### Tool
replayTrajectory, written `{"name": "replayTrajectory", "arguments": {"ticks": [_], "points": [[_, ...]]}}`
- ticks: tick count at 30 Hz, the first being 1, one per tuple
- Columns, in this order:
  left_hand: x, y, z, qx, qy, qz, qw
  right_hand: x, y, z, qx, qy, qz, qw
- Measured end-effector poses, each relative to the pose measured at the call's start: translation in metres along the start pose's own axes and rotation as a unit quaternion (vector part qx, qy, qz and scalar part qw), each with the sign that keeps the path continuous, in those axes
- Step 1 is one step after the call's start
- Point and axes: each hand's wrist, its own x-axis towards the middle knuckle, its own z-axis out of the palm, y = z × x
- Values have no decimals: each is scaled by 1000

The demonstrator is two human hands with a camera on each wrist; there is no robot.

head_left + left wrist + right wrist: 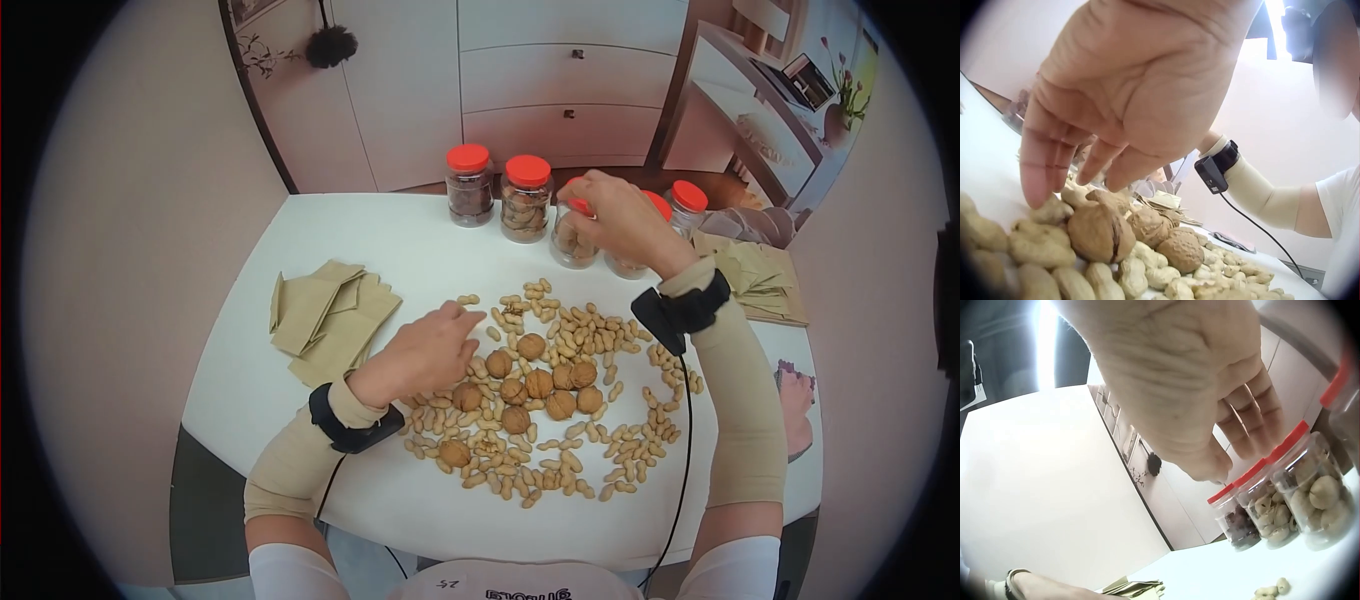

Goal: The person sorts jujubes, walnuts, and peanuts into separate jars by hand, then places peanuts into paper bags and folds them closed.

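Red-lidded jars (526,200) stood along the far edge of a white table (230,400), apparently set back to leave the nearer surface for loose nuts. A person's right hand (632,222) hung over the middle jar (575,248), fingers loosely bent and parted from the thumb, with nothing visible between them; whether they touched its lid (1292,439) could not be told. The left hand (425,350) was poised low above the spread, fingers relaxed and pinching nothing that showed, a position that likely kept the nuts within easy reach. Walnuts (539,383) lay mostly clustered amid scattered peanuts (590,330), the low spread perhaps making each kind easier to pick out. Folded brown paper (335,315) rested on the left, seemingly placed beside the nuts to stay handy.
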Motion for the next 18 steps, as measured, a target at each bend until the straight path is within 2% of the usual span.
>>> {"name": "replayTrajectory", "arguments": {"ticks": [1, 5, 8, 10, 12, 14, 15, 18], "points": [[3, -6, -1, -5, 36, 0, 999, 8, 1, 1, -8, 47, -8, 999], [21, -29, 3, 14, 94, 15, 995, 29, 7, -2, -63, 98, -2, 993], [23, -33, 3, 7, 70, 13, 997, 23, 18, -22, -76, 61, 47, 994], [16, -26, -1, -1, 48, 0, 999, 5, 16, -40, -75, -8, 130, 989], [18, -17, -3, -10, 32, 14, 999, -15, 26, -45, -91, -11, 143, 985], [30, -11, -4, -16, 21, 27, 999, -29, 33, -50, -166, -152, 251, 941], [41, -3, -5, -4, 21, 62, 998, -37, 41, -51, -165, -198, 239, 936], [90, 17, 1, 22, 36, 158, 987, -52, 57, -31, -180, -198, 211, 940]]}}
